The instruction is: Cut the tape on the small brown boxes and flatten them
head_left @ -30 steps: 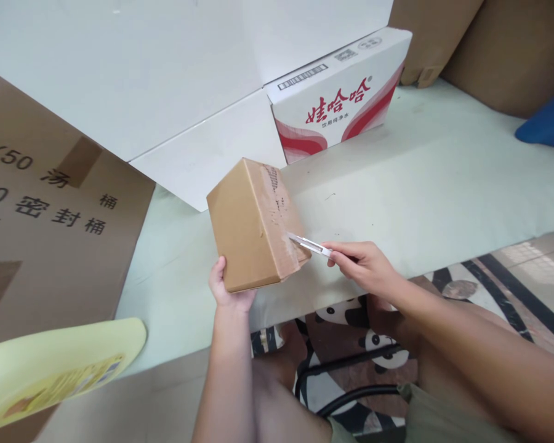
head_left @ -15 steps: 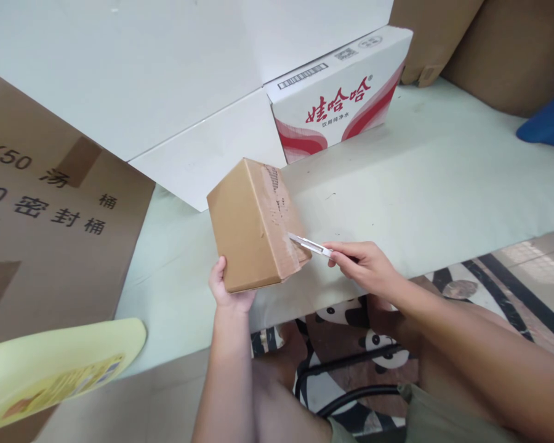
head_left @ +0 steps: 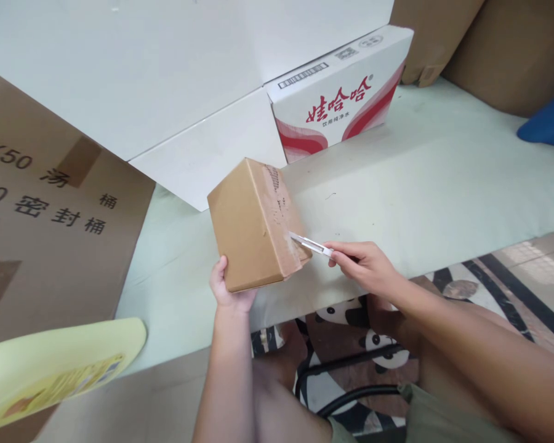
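A brown cardboard box (head_left: 244, 234) is tilted over the pale green table cover, its taped side turned to the right. My left hand (head_left: 228, 289) grips its lower left corner from beneath, thumb on the near face; the other fingers are mostly hidden under the box. Between the thumb and fingers of my right hand (head_left: 364, 261) is a white utility knife (head_left: 316, 247). The knife points left, and its tip meets the clear packing tape (head_left: 281, 215) on the box's side. How deep the blade goes I cannot tell.
Behind the box stand large white boxes (head_left: 203, 147) and a white-and-red carton (head_left: 337, 111). A big printed cardboard box (head_left: 50, 203) rises at the left, with a yellow bottle (head_left: 64, 363) nearer. Something blue (head_left: 549, 123) sits at the right. The table cover (head_left: 397, 203) ends above my legs.
The box has turned very slightly in my left hand, its top edge shifting a little to the right. The knife stays at nearly the same spot on the tape.
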Demonstrator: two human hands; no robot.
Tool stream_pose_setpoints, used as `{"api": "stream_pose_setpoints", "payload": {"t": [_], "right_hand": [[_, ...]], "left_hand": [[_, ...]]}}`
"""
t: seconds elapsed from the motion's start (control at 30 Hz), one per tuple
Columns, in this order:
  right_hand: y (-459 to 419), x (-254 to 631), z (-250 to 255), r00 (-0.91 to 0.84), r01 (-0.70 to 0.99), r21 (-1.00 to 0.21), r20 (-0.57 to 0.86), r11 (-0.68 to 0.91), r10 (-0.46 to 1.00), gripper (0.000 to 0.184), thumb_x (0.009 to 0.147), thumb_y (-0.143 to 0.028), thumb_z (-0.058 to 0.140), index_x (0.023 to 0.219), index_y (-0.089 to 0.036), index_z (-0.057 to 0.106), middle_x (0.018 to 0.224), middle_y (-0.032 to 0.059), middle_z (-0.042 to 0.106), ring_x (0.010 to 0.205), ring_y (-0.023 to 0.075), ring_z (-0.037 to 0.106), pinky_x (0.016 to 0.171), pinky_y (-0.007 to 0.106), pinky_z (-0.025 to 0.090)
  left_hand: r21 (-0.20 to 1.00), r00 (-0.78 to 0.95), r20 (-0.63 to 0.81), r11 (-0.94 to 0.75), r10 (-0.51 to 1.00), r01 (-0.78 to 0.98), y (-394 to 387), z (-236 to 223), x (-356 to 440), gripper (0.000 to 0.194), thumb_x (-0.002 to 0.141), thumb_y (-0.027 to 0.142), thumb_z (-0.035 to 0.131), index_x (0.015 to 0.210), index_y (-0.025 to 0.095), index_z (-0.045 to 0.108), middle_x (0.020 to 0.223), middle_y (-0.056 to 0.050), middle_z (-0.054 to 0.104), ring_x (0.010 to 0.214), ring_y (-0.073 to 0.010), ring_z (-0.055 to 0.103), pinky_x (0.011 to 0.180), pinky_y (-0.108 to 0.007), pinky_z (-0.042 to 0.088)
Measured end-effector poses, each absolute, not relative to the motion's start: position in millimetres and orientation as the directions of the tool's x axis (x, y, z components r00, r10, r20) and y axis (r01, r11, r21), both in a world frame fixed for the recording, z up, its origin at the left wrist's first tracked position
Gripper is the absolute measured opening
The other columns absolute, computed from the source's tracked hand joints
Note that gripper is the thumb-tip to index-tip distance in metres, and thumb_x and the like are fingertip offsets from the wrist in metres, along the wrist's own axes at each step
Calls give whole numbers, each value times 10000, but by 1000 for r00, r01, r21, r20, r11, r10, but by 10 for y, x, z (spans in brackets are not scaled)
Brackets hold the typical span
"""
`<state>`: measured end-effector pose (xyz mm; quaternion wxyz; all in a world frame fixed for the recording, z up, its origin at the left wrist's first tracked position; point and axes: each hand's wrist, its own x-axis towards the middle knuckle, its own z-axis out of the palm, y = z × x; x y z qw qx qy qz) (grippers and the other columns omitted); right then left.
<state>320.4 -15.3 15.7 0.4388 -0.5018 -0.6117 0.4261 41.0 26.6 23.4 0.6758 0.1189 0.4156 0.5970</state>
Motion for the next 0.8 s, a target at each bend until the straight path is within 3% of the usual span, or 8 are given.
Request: {"api": "stream_pose_setpoints", "payload": {"t": [0.8], "right_hand": [[-159,3199,172,-121,224,-967,94,119,988,367,930,-372,520,1032,-154,796,672,19,634,483,88,409,463,235,336]], "left_hand": [[670,-52,-415,266,909,-693,265,218,400,381,725,378,730,1063,205,706,984,-58,767,855,-262,707,754,-394,575]]}}
